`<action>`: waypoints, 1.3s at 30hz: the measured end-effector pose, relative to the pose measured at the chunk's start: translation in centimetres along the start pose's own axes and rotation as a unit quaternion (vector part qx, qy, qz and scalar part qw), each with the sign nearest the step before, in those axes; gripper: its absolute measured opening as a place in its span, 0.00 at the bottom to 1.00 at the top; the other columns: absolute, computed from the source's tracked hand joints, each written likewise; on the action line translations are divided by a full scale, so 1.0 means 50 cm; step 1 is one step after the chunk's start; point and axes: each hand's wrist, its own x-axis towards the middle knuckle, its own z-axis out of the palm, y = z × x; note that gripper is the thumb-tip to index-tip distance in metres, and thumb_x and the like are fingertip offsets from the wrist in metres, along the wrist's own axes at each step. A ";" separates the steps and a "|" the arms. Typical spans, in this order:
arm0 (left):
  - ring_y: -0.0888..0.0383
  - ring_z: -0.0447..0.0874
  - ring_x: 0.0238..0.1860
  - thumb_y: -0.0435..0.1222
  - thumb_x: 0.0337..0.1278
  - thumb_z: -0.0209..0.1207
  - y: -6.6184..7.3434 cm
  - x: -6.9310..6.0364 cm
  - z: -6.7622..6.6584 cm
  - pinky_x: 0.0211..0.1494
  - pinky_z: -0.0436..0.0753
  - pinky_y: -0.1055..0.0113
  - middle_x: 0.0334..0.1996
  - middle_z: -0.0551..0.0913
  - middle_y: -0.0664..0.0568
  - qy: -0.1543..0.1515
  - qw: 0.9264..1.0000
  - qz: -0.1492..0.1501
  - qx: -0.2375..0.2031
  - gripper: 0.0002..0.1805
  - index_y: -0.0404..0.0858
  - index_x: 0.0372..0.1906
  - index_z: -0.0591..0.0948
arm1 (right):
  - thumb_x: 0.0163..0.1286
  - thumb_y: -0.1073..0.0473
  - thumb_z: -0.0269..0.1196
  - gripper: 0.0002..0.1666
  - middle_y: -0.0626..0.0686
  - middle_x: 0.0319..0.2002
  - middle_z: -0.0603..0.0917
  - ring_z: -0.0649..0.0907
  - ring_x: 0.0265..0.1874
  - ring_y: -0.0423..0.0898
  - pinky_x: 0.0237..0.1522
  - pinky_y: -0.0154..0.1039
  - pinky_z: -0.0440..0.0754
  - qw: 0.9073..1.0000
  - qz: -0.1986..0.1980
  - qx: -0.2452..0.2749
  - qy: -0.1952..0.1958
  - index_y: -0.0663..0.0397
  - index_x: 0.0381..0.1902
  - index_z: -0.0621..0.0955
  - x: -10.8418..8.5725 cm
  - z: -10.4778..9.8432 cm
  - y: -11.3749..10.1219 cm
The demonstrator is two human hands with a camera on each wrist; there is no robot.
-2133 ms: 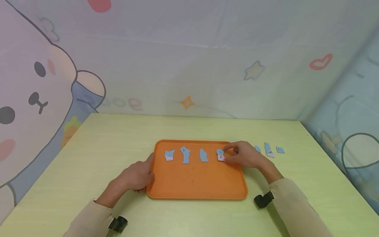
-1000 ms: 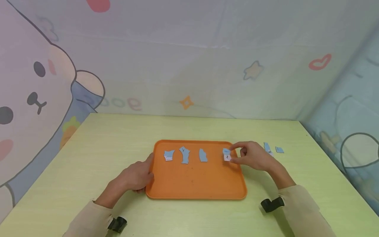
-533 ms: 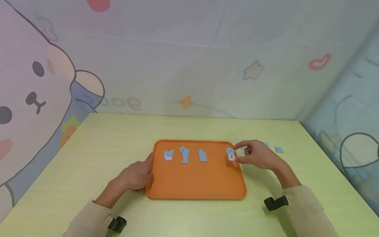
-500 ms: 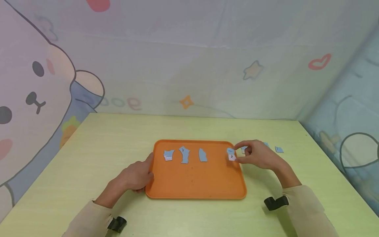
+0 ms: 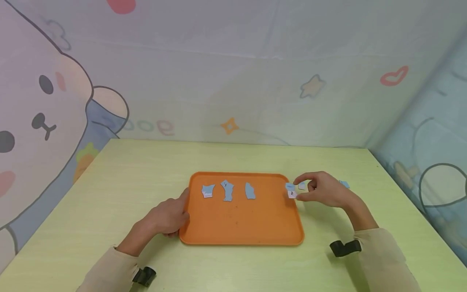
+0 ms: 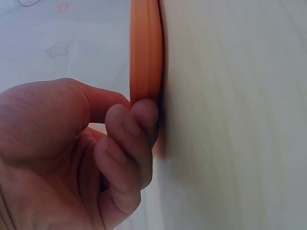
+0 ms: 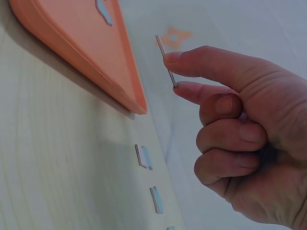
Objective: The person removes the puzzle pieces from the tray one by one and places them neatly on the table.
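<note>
My right hand (image 5: 326, 190) pinches a small blue-and-white puzzle piece (image 5: 290, 190) between thumb and index finger, over the right rim of the orange tray (image 5: 237, 227). In the right wrist view that puzzle piece (image 7: 165, 60) appears edge-on, thin and raised above the table, the other fingers curled. My left hand (image 5: 169, 217) holds the tray's left edge; the left wrist view shows the tray's rim (image 6: 145, 52) between thumb and fingers. Three puzzle pieces lie in a row on the tray: a left one (image 5: 208, 191), a middle one (image 5: 228, 191) and a right one (image 5: 250, 191).
Right of the tray, more puzzle pieces lie on the table, such as one (image 5: 302, 185) behind my right fingertips and another (image 5: 344, 184) partly hidden by the hand. The right wrist view shows a table piece (image 7: 157, 200) too. A printed cloth backdrop (image 5: 255, 93) stands behind the table.
My right hand has carried the pinched puzzle piece rightward, from over the tray's upper right to its right rim. My left hand and the three pieces on the tray have stayed put.
</note>
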 end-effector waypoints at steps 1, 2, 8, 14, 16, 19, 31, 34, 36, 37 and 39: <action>0.58 0.73 0.12 0.31 0.72 0.47 0.000 0.000 0.000 0.19 0.73 0.66 0.15 0.78 0.49 -0.001 1.000 -0.001 0.000 0.40 0.29 0.84 0.47 | 0.64 0.53 0.76 0.25 0.44 0.18 0.66 0.63 0.18 0.38 0.25 0.35 0.64 1.000 0.001 0.004 -0.001 0.56 0.56 0.85 -0.001 -0.002 0.001; 0.58 0.73 0.12 0.30 0.72 0.47 0.000 0.000 0.000 0.19 0.73 0.66 0.15 0.78 0.49 -0.001 1.000 0.000 -0.001 0.40 0.29 0.84 0.47 | 0.63 0.54 0.76 0.25 0.44 0.18 0.66 0.63 0.18 0.38 0.25 0.35 0.64 1.000 0.002 0.008 -0.001 0.56 0.56 0.85 -0.002 -0.004 0.003; 0.58 0.72 0.12 0.30 0.72 0.47 0.001 0.000 0.000 0.19 0.72 0.67 0.14 0.77 0.50 -0.002 1.000 -0.003 -0.001 0.40 0.30 0.84 0.48 | 0.63 0.54 0.77 0.24 0.44 0.19 0.67 0.64 0.19 0.38 0.26 0.35 0.65 1.000 0.015 0.019 0.000 0.54 0.55 0.85 -0.002 -0.012 0.017; 0.58 0.72 0.12 0.31 0.73 0.47 -0.001 0.002 0.001 0.19 0.72 0.67 0.14 0.78 0.50 -0.002 1.000 -0.007 -0.001 0.39 0.30 0.84 0.48 | 0.63 0.52 0.77 0.24 0.44 0.20 0.67 0.64 0.19 0.38 0.26 0.35 0.65 1.000 0.021 0.020 -0.001 0.53 0.54 0.86 -0.005 -0.020 0.028; 0.58 0.73 0.12 0.31 0.73 0.47 -0.001 0.001 0.001 0.19 0.73 0.67 0.15 0.78 0.50 -0.002 1.000 -0.004 -0.001 0.39 0.30 0.84 0.48 | 0.62 0.52 0.77 0.24 0.44 0.20 0.66 0.64 0.20 0.38 0.26 0.35 0.65 0.999 0.025 0.021 -0.002 0.53 0.54 0.86 -0.008 -0.023 0.031; 0.58 0.73 0.12 0.30 0.73 0.47 -0.002 0.001 0.001 0.19 0.73 0.67 0.15 0.78 0.49 -0.002 1.000 0.000 -0.001 0.39 0.30 0.84 0.48 | 0.62 0.52 0.77 0.24 0.45 0.20 0.66 0.64 0.20 0.38 0.25 0.35 0.65 0.999 0.031 0.022 -0.004 0.53 0.54 0.86 -0.012 -0.028 0.035; 0.58 0.73 0.12 0.31 0.73 0.47 -0.002 0.002 0.002 0.19 0.73 0.66 0.14 0.78 0.50 0.000 1.000 0.003 -0.004 0.39 0.30 0.83 0.48 | 0.63 0.53 0.77 0.23 0.45 0.20 0.67 0.65 0.18 0.39 0.24 0.35 0.67 0.999 0.044 0.022 -0.023 0.54 0.54 0.86 -0.021 -0.036 0.053; 0.58 0.73 0.12 0.30 0.73 0.46 -0.002 0.002 0.002 0.19 0.73 0.66 0.14 0.78 0.49 -0.001 1.000 0.003 -0.004 0.39 0.30 0.84 0.48 | 0.62 0.53 0.77 0.24 0.46 0.20 0.68 0.65 0.18 0.39 0.23 0.35 0.67 0.998 0.046 0.024 -0.026 0.54 0.54 0.85 -0.022 -0.038 0.056; 0.58 0.72 0.12 0.30 0.73 0.46 -0.002 0.002 0.002 0.19 0.72 0.67 0.14 0.78 0.50 -0.002 1.000 0.001 -0.003 0.39 0.30 0.84 0.47 | 0.62 0.53 0.77 0.24 0.46 0.20 0.68 0.65 0.18 0.39 0.23 0.35 0.66 0.998 0.046 0.025 -0.026 0.55 0.54 0.85 -0.023 -0.038 0.058; 0.58 0.72 0.12 0.30 0.73 0.46 -0.001 0.003 0.001 0.19 0.72 0.67 0.13 0.77 0.50 -0.003 1.000 -0.001 -0.003 0.39 0.30 0.84 0.47 | 0.62 0.54 0.77 0.24 0.46 0.20 0.68 0.65 0.18 0.39 0.22 0.35 0.66 0.998 0.046 0.025 -0.026 0.55 0.54 0.85 -0.023 -0.038 0.059; 0.59 0.72 0.12 0.30 0.73 0.46 -0.001 0.003 0.000 0.19 0.72 0.67 0.13 0.77 0.51 -0.004 1.000 -0.003 -0.003 0.39 0.30 0.84 0.47 | 0.62 0.54 0.77 0.24 0.46 0.20 0.68 0.65 0.17 0.39 0.22 0.35 0.66 0.998 0.047 0.028 -0.029 0.55 0.54 0.85 -0.024 -0.038 0.062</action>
